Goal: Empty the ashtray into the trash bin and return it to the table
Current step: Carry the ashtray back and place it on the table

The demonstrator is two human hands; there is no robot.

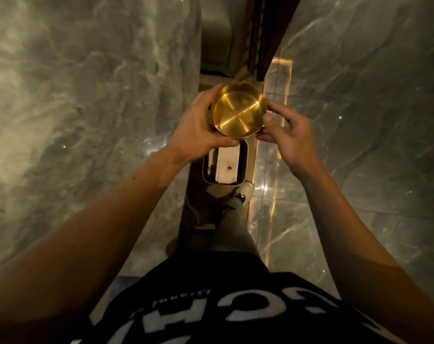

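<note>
From the head camera we look straight down a narrow gap between two grey marble surfaces. Our left hand (198,125) grips the golden ashtray (239,111) by its left rim, thumb below and fingers curled over the top edge, which keeps the bowl level and steady. Our right hand (286,135) sits at the opposite rim with fingers loosely spread; its thumb and fingertips touch or nearly touch the metal, though we cannot tell whether it truly clamps. We judge it is there as a guide for tipping or steadying.

The ashtray hangs in the air directly above the trash bin (245,157), whose dark rim and pale liner or lid show just below it on the floor. Holding it over the opening means anything falling lands inside. The bowl's polished inside looks clean and bare, so we judge the emptying is likely done, with the return to the table remaining. Our shoe (245,192) stands beside the bin.
</note>
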